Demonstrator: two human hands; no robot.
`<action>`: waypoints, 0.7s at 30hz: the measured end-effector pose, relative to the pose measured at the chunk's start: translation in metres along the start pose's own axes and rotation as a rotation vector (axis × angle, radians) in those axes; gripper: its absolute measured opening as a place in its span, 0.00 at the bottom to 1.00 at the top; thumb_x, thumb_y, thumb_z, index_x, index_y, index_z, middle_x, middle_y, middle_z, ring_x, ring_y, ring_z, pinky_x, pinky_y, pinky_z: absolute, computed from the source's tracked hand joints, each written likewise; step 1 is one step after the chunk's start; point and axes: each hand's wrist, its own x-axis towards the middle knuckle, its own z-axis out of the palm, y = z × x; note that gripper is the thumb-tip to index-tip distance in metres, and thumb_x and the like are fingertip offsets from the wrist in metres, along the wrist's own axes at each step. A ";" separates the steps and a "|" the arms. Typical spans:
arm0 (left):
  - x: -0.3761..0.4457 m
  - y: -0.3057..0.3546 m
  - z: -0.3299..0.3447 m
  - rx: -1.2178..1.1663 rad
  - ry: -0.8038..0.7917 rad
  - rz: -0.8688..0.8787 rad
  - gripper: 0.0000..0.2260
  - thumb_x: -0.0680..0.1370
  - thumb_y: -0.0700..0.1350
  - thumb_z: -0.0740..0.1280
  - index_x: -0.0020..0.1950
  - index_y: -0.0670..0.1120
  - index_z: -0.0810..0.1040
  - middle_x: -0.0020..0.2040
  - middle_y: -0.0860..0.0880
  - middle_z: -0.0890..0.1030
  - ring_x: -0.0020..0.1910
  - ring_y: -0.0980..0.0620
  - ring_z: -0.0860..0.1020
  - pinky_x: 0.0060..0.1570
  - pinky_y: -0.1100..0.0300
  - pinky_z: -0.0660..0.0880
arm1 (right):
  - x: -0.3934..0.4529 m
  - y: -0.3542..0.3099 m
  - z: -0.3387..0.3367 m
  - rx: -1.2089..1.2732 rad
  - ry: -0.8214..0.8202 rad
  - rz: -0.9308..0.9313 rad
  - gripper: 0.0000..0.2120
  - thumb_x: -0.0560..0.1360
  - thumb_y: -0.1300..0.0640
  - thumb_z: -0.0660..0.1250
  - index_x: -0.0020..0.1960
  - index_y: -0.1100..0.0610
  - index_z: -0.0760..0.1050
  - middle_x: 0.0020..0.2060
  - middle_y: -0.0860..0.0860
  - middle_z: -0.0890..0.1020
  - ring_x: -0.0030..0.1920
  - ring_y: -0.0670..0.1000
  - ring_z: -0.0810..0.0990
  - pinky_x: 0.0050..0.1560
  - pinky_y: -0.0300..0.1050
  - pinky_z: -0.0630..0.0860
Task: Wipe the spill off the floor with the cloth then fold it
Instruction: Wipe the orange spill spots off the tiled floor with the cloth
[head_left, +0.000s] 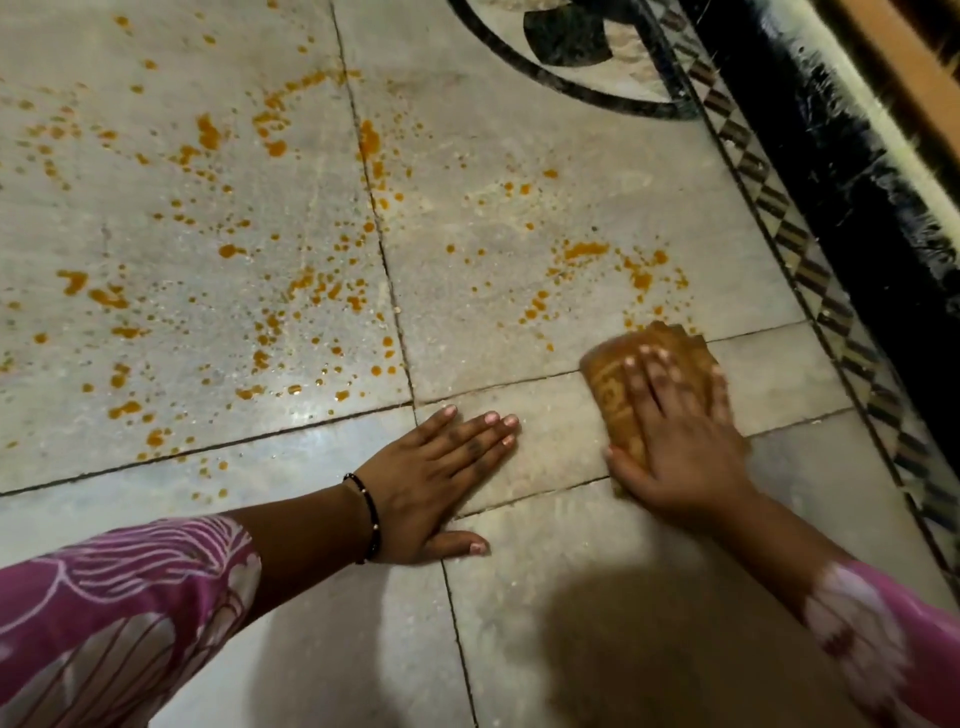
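Observation:
An orange spill (280, 291) is spattered in drops and smears over the pale stone floor (519, 597), mostly on the left and centre tiles, with more drops (587, 252) near the right. A folded tan patterned cloth (613, 387) lies on the floor at the right, at the near edge of the drops. My right hand (675, 431) presses flat on top of the cloth, fingers spread and straight. My left hand (441, 478) rests flat on the bare floor just left of the cloth, fingers straight, not touching it.
A black and tan patterned border (795, 249) runs along the right of the floor, with a dark glossy step or ledge (857, 171) beyond it. A dark inlaid circle motif (566, 36) sits at the top. Pink patterned sleeves cover both forearms.

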 end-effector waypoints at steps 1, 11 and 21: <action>0.001 -0.001 0.000 -0.003 -0.009 -0.009 0.42 0.76 0.70 0.51 0.78 0.41 0.48 0.78 0.43 0.50 0.77 0.46 0.48 0.73 0.45 0.47 | 0.016 -0.013 -0.002 0.012 0.000 -0.036 0.42 0.72 0.35 0.51 0.77 0.58 0.47 0.77 0.58 0.53 0.76 0.57 0.50 0.72 0.57 0.38; 0.003 0.001 0.002 -0.035 -0.014 -0.037 0.41 0.76 0.70 0.48 0.78 0.42 0.52 0.78 0.43 0.53 0.76 0.45 0.53 0.71 0.42 0.49 | -0.097 0.019 0.023 0.112 -0.030 -0.217 0.33 0.76 0.38 0.50 0.76 0.55 0.55 0.74 0.56 0.60 0.74 0.57 0.59 0.73 0.56 0.51; 0.004 0.002 -0.001 -0.019 -0.032 -0.038 0.41 0.75 0.70 0.49 0.78 0.41 0.52 0.78 0.43 0.53 0.76 0.45 0.53 0.71 0.42 0.49 | 0.017 0.000 0.001 0.145 0.020 0.175 0.39 0.73 0.36 0.46 0.77 0.56 0.50 0.76 0.56 0.57 0.75 0.56 0.55 0.74 0.58 0.45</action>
